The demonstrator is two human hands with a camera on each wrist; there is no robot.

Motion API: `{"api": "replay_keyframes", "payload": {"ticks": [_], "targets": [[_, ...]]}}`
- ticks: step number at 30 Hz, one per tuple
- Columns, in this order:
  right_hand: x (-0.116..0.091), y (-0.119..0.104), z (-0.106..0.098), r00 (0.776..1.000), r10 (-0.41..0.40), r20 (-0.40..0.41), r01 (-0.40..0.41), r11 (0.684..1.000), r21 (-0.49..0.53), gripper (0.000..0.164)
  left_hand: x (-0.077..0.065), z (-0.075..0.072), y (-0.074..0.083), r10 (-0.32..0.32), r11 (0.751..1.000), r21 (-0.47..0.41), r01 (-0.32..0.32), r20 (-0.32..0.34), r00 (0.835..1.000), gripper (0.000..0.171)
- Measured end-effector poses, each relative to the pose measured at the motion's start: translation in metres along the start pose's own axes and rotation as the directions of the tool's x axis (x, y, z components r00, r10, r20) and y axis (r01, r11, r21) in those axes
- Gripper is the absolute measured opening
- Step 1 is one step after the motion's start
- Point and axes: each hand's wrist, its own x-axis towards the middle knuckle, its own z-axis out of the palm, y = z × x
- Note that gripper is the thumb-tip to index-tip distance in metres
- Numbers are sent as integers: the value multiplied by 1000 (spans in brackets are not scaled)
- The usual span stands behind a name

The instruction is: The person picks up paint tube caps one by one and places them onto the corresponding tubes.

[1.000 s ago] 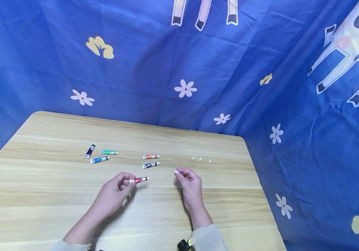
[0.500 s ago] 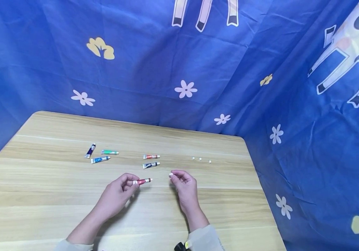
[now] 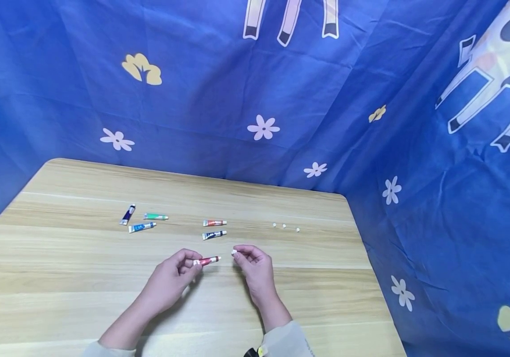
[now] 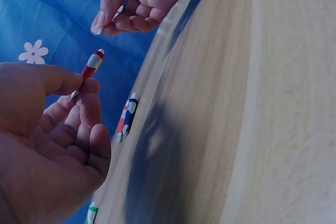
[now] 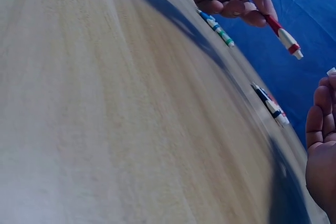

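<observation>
Between thumb and fingers, my left hand point(image 3: 168, 280) pinches a red paint tube point(image 3: 208, 261) by its flat end, its uncapped nozzle pointing right. A small white cap point(image 3: 234, 252) is pinched at the fingertips of my right hand point(image 3: 256, 275), a short gap away from the nozzle. In the left wrist view the red tube point(image 4: 92, 64) tilts upward toward the other hand. The right wrist view shows the cap point(image 5: 331, 71) at its right edge, apart from the tube point(image 5: 283, 36). Both hands are above the table.
An orange-red tube point(image 3: 215, 223) and a dark blue tube point(image 3: 214, 235) lie beyond the hands. Farther left lie a purple tube point(image 3: 127, 214), a green tube point(image 3: 155, 216) and a blue tube point(image 3: 141, 227). Three white caps point(image 3: 284, 226) sit on the wooden table point(image 3: 326, 292). A blue curtain point(image 3: 219, 99) hangs behind.
My right hand has moved left with the cap, and my left hand has shifted slightly right with the red tube. The gap between nozzle and cap has narrowed.
</observation>
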Motion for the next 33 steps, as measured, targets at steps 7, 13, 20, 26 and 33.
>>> {"api": "replay_keyframes", "payload": {"ticks": [7,13,20,26,33], "targets": [[-4,2,4,999,-7,37,7,1000,-15,25,0,0,1,2,1000,8,-2,1,1000,24],[-5,3,9,999,-27,47,28,999,-38,25,0,-1,3,17,1000,5,-17,-3,1000,24],[-6,4,12,998,-16,61,20,998,-64,23,-2,0,6,8,1000,-3,-8,-2,1000,25],[-9,3,13,997,-21,78,28,995,-93,21,-3,0,6,3,1000,-17,-3,9,1000,25],[-9,2,13,994,-29,105,41,993,-109,21,-3,0,5,-2,1000,2,2,3,1000,24]]}}
